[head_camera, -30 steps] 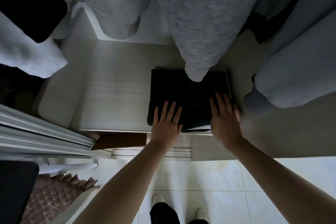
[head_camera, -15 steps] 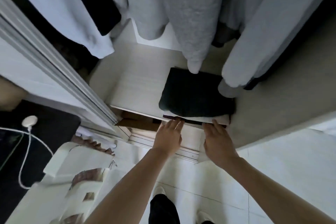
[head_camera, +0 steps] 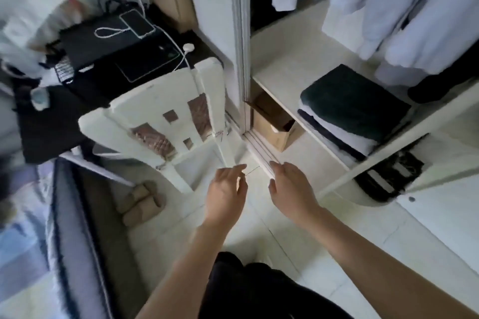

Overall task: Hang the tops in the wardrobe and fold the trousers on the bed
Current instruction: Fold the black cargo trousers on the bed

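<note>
A stack of folded trousers (head_camera: 355, 101), dark green on top with white and dark layers under it, lies on the wardrobe shelf (head_camera: 282, 65) at the right. Pale tops (head_camera: 404, 21) hang above it in the wardrobe. My left hand (head_camera: 226, 194) and my right hand (head_camera: 291, 189) are empty, fingers loosely apart, held over the tiled floor well in front of the shelf. The bed (head_camera: 23, 248) with blue-white bedding shows at the lower left, blurred.
A white chair (head_camera: 166, 122) with a brown cushion stands left of the wardrobe's sliding door frame (head_camera: 242, 46). A dark desk (head_camera: 108, 54) holds a phone, laptop and cables. A cardboard box (head_camera: 276, 127) sits under the shelf. Slippers (head_camera: 140, 202) lie on the floor.
Both hands left the folded dark trousers on the shelf and drew back over the floor. My view swung left, bringing the chair, desk and bed into sight.
</note>
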A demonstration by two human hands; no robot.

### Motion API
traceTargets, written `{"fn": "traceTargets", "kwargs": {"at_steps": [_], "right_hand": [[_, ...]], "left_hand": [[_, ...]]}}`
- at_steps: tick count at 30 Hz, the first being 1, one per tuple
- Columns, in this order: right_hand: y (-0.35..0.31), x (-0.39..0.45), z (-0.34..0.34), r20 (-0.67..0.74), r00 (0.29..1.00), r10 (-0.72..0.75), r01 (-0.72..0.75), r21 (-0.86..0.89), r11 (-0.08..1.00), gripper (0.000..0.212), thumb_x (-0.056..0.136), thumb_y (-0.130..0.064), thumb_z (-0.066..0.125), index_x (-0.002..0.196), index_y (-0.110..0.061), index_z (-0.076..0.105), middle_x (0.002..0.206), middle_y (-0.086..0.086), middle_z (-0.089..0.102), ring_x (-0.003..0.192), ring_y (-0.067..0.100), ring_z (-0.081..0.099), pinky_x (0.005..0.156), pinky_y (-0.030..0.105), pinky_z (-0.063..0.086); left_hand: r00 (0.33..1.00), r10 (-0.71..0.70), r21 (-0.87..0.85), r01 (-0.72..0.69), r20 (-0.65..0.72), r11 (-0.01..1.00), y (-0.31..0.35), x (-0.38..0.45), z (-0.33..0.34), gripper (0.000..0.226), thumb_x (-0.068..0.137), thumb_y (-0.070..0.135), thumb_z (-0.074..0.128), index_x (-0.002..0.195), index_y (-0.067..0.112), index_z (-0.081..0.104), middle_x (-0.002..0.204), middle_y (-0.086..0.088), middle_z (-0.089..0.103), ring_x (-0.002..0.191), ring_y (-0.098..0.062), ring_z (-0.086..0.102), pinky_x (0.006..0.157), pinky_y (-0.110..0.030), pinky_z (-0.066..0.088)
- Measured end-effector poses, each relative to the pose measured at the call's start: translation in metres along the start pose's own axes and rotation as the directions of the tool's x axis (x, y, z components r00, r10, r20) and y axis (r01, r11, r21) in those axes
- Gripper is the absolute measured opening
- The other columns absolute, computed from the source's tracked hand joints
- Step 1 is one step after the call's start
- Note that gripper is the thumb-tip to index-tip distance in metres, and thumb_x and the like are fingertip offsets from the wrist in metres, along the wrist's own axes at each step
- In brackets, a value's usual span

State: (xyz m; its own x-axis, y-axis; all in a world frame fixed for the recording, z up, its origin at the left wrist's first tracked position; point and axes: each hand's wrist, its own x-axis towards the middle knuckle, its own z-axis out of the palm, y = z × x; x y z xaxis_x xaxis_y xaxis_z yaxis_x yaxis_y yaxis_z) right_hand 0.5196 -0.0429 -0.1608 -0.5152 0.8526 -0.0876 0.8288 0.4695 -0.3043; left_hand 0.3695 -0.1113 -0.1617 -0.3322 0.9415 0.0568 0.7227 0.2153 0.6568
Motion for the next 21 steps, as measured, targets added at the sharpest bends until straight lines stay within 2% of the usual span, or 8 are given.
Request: {"fn": "traceTargets", "kwargs": {"at_steps": [2,5,9,12,14,16,19,21], "right_hand": [[-0.029,-0.009,0.013,0.042,0.994,-0.102,0.101,0.023,0.995,0.041,0.092,-0.016,0.050,0.131,-0.004,0.050,0.103,0.012,0.064,0.104,0.030,0.057,0.090,0.037,0.045],[-0.073,-0.027,0.035,0.139,0.951,-0.277,0.276,0.028,0.961,0.042,0.091,-0.015,0.050,0.131,-0.003,0.050,0.104,0.013,0.064,0.105,0.032,0.056,0.090,0.038,0.045],[-0.132,-0.055,0.062,0.266,0.844,-0.465,0.474,0.035,0.880,0.037,0.092,-0.015,0.045,0.127,-0.004,0.052,0.109,0.012,0.064,0.109,0.031,0.054,0.092,0.038,0.042],[-0.178,-0.085,0.088,0.340,0.731,-0.592,0.615,0.048,0.787,0.027,0.091,-0.014,0.044,0.113,-0.003,0.057,0.100,0.013,0.065,0.103,0.033,0.056,0.086,0.039,0.043],[-0.198,-0.104,0.097,0.369,0.672,-0.642,0.674,0.054,0.736,0.030,0.093,-0.014,0.043,0.118,-0.004,0.056,0.103,0.012,0.065,0.105,0.033,0.056,0.088,0.037,0.041],[-0.231,-0.138,0.113,0.401,0.590,-0.701,0.742,0.074,0.667,0.037,0.096,-0.017,0.042,0.130,-0.007,0.051,0.112,0.009,0.064,0.112,0.028,0.053,0.094,0.035,0.039],[-0.276,-0.200,0.139,0.431,0.479,-0.765,0.813,0.109,0.571,0.039,0.096,-0.020,0.042,0.133,-0.010,0.050,0.116,0.007,0.063,0.116,0.027,0.051,0.098,0.035,0.039],[-0.296,-0.236,0.150,0.452,0.446,-0.772,0.822,0.134,0.553,0.038,0.096,-0.022,0.042,0.133,-0.013,0.050,0.117,0.004,0.062,0.119,0.023,0.049,0.098,0.034,0.039]], "left_hand": [[0.989,-0.134,-0.015,0.133,-0.059,0.991,-0.015,-0.037,-0.013,0.032,0.093,0.010,0.056,0.124,0.017,0.064,0.110,-0.002,0.068,0.112,-0.019,0.057,0.088,-0.033,0.050],[0.915,-0.367,-0.071,0.360,-0.168,0.930,-0.042,-0.103,-0.033,0.033,0.095,0.013,0.053,0.126,0.019,0.062,0.115,0.000,0.065,0.114,-0.016,0.053,0.087,-0.022,0.041],[0.765,-0.575,-0.162,0.553,-0.291,0.818,-0.076,-0.194,-0.055,0.032,0.097,0.016,0.051,0.126,0.019,0.061,0.111,0.003,0.067,0.111,-0.016,0.053,0.087,-0.022,0.039],[0.606,-0.716,-0.260,0.671,-0.348,0.694,-0.100,-0.269,-0.065,0.030,0.097,0.015,0.051,0.124,0.018,0.062,0.109,0.004,0.067,0.109,-0.017,0.054,0.086,-0.023,0.040],[0.527,-0.770,-0.334,0.698,-0.360,0.634,-0.109,-0.308,-0.066,0.027,0.096,0.015,0.053,0.121,0.020,0.063,0.104,0.006,0.067,0.104,-0.018,0.057,0.083,-0.026,0.043],[0.405,-0.839,-0.429,0.726,-0.363,0.537,-0.120,-0.364,-0.072,0.026,0.096,0.019,0.052,0.119,0.024,0.063,0.100,0.009,0.066,0.100,-0.016,0.061,0.081,-0.029,0.046],[0.255,-0.896,-0.521,0.741,-0.365,0.423,-0.128,-0.451,-0.080,0.026,0.096,0.019,0.051,0.118,0.024,0.063,0.090,0.008,0.066,0.086,-0.016,0.060,0.070,-0.028,0.042],[0.195,-0.912,-0.559,0.737,-0.361,0.379,-0.128,-0.495,-0.084,0.026,0.095,0.016,0.051,0.115,0.026,0.063,0.088,0.008,0.066,0.083,-0.013,0.059,0.068,-0.027,0.041]]}}
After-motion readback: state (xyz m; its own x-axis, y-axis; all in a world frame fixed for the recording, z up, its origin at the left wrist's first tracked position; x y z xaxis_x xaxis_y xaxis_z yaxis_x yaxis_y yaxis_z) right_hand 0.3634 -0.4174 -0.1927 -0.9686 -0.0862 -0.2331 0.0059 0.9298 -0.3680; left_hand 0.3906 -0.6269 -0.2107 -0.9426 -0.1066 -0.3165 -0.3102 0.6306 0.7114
